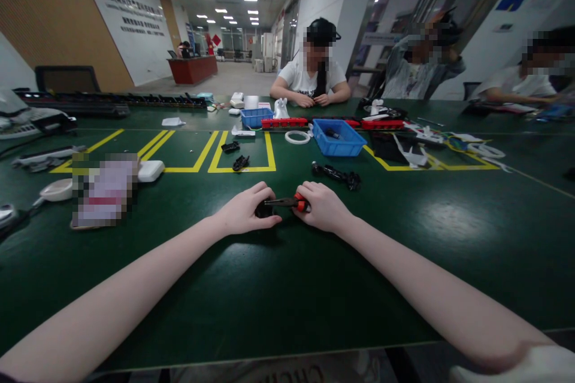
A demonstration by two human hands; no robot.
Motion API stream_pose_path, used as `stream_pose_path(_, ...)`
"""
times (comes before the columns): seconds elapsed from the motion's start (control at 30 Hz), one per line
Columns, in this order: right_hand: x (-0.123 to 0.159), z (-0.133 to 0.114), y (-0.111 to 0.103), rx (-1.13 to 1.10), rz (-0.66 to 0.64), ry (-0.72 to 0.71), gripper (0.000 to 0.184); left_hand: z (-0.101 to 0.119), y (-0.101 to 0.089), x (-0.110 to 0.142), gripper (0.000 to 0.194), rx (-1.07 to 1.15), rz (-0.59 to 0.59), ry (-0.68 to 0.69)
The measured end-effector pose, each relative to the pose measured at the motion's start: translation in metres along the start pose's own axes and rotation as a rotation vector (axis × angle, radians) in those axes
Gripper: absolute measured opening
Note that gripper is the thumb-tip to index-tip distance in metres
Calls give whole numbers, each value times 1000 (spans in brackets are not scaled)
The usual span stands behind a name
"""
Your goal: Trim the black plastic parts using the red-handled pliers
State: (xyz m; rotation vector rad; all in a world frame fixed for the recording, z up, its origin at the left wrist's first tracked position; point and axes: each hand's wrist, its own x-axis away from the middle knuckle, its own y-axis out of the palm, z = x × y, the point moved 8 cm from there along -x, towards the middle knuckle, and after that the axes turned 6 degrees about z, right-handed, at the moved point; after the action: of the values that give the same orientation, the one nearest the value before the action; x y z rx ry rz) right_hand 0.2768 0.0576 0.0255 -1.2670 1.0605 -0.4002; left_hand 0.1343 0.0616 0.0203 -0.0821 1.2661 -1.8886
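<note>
Over the green table, my left hand (pixel 247 210) is closed around a small black part (pixel 264 210), most of which the fingers hide. My right hand (pixel 324 206) grips long-nose pliers (pixel 282 201) by their red and black handles. The pliers point left, and their tips reach the black part; whether the jaws bite on it I cannot tell. Just beyond my right hand lies a black jointed piece (pixel 336 175). Two more small black parts, one nearer (pixel 241 163) and one farther (pixel 230 147), lie inside a yellow taped box.
A blue bin (pixel 338 137) with dark items stands beyond my hands, a smaller blue basket (pixel 257 116) behind it. At left lie a blurred-out phone-shaped object (pixel 106 191) and a white case (pixel 151 171). Wires and a white ring (pixel 486 150) lie at right. A person (pixel 312 75) sits opposite.
</note>
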Motion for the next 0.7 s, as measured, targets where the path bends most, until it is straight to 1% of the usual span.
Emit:
stream_pose_path(0.1,0,1,1,-1,-5,6,14,1,-3,1,42,5,57,12)
stream_pose_path(0.2,0,2,1,0,-5,7,15,3,-3,1,43,0,74,35)
stream_pose_path(0.37,0,2,2,-3,-7,3,15,2,-2,1,42,16,40,12)
stream_pose_path(0.53,0,0,-2,-7,-2,6,13,-2,2,-2,32,69,-55,-42)
stream_pose_path(0.7,0,0,-2,-12,-7,11,13,-3,2,-3,32,88,-58,-56)
